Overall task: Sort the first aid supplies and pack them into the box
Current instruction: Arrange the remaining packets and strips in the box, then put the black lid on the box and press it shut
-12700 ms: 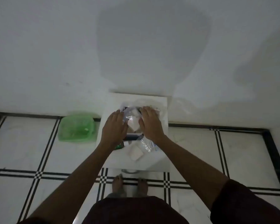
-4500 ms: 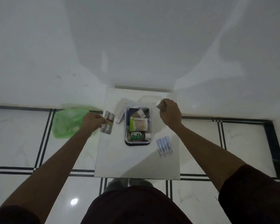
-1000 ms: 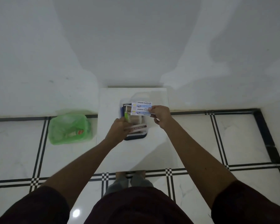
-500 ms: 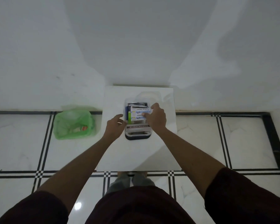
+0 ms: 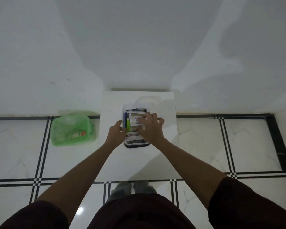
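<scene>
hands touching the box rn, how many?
2. The left hand grips the box's left side; the right hand lies spread over the packed supplies inside. Their contact points are partly hidden.

a plain white painted wall (image 5: 139,38) fills the upper half of the view, crossed by soft grey shadows in dim light. below it lies a glossy white marble-look tiled floor (image 5: 205,146) with thin black double lines and a thick black border (image 5: 277,139) along the wall and at the right. a small square white-topped table (image 5: 135,162) stands against the wall, and a translucent green plastic bag (image 5: 72,129) sits on the floor just left of it.
</scene>
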`<state>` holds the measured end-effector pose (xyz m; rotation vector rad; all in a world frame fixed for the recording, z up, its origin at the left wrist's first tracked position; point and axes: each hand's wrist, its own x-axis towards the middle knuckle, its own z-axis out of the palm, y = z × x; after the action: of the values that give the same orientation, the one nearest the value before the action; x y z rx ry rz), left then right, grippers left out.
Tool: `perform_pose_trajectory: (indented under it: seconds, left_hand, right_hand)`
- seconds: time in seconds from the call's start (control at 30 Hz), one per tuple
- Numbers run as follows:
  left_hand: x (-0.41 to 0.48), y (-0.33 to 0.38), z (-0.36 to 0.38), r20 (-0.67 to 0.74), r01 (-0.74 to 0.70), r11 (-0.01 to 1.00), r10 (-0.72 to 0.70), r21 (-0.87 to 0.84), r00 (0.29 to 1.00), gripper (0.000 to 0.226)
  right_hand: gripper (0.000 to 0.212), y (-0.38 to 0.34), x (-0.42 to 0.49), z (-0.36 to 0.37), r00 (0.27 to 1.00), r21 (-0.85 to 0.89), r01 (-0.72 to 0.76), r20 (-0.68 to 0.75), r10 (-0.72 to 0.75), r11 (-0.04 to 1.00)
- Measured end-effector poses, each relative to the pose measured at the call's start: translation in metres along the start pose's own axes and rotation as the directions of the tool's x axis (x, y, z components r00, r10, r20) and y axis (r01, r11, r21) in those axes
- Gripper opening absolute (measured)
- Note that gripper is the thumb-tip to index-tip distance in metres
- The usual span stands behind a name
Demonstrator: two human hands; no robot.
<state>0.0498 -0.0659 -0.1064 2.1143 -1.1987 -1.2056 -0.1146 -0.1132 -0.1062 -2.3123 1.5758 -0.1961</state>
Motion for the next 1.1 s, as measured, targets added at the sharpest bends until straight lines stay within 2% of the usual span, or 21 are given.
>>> perform_pose_trajectory:
  seconds: [0.1, 0.13, 0.2, 0.27, 0.37, 0.43, 0.5, 0.57, 0.8, 0.83, 0.87, 0.93, 0.97, 1.03, 1.1]
  left_hand:
    - [0.001, 0.001, 0.000, -0.019, -0.044, 0.999, 0.044, 0.014, 0.999, 0.030]
    - [0.000, -0.001, -0.001, -0.020, -0.048, 0.999, 0.048, 0.002, 0.999, 0.028]
    - [-0.004, -0.005, -0.005, -0.036, -0.060, 0.998, 0.060, -0.020, 0.998, 0.026]
    - [-0.010, -0.011, -0.014, -0.072, -0.091, 0.995, 0.088, -0.035, 0.993, 0.025]
    - [-0.015, -0.017, -0.034, -0.118, -0.118, 0.991, 0.111, -0.061, 0.987, 0.025]
    - [-0.012, -0.023, -0.048, -0.139, -0.096, 0.993, 0.085, -0.070, 0.987, 0.029]
    - [-0.008, -0.033, -0.057, -0.149, -0.070, 0.994, 0.056, -0.088, 0.987, 0.030]
    - [-0.009, -0.042, -0.061, -0.151, -0.072, 0.994, 0.059, -0.081, 0.987, 0.029]
    - [-0.017, -0.056, -0.051, -0.079, 0.008, 0.985, -0.022, -0.172, 0.997, 0.035]
    - [-0.018, -0.056, -0.050, -0.075, 0.020, 0.980, -0.035, -0.196, 0.997, 0.036]
    - [-0.018, -0.056, -0.049, -0.071, 0.028, 0.976, -0.044, -0.214, 0.997, 0.037]
    - [-0.017, -0.052, -0.049, -0.070, 0.036, 0.970, -0.055, -0.240, 0.996, 0.040]
    - [-0.015, -0.049, -0.049, -0.069, 0.037, 0.967, -0.056, -0.252, 0.996, 0.040]
    - [-0.014, -0.040, -0.049, -0.069, 0.026, 0.965, -0.046, -0.263, 0.997, 0.041]
    - [-0.011, -0.033, -0.048, -0.065, -0.001, 0.970, -0.016, -0.244, 0.998, 0.036]
  right_hand:
    - [0.044, 0.003, 0.002, -0.006, 0.993, 0.085, -0.033, -0.109, 0.042, 0.996]
    - [0.042, 0.005, 0.001, -0.008, 0.984, 0.179, -0.089, -0.135, 0.114, 0.980]
    - [0.032, 0.016, -0.003, -0.009, 0.938, 0.413, -0.247, -0.125, 0.323, 0.877]
    - [0.024, 0.032, -0.007, -0.003, 0.885, 0.501, -0.411, 0.016, 0.466, 0.762]
    - [0.033, 0.046, -0.010, 0.013, 0.821, 0.371, -0.571, 0.277, 0.500, 0.732]
    - [0.042, 0.046, -0.009, 0.025, 0.756, 0.349, -0.653, 0.362, 0.546, 0.672]
    - [0.040, 0.039, -0.005, 0.037, 0.681, 0.363, -0.732, 0.421, 0.600, 0.577]
    - [0.040, 0.033, -0.004, 0.050, 0.645, 0.348, -0.763, 0.446, 0.620, 0.545]
    - [0.050, 0.039, 0.000, 0.070, 0.675, 0.311, -0.732, 0.454, 0.581, 0.607]
    - [0.047, 0.040, 0.000, 0.064, 0.683, 0.360, -0.726, 0.470, 0.559, 0.585]
    - [0.042, 0.041, -0.001, 0.057, 0.676, 0.432, -0.737, 0.502, 0.540, 0.521]
    - [0.031, 0.044, -0.001, 0.037, 0.639, 0.548, -0.767, 0.603, 0.478, 0.334]
    - [0.028, 0.045, 0.001, 0.024, 0.640, 0.582, -0.765, 0.632, 0.438, 0.277]
    - [0.023, 0.048, 0.008, -0.001, 0.673, 0.622, -0.733, 0.608, 0.422, 0.274]
    - [0.025, 0.048, 0.018, -0.027, 0.738, 0.649, -0.669, 0.519, 0.432, 0.363]
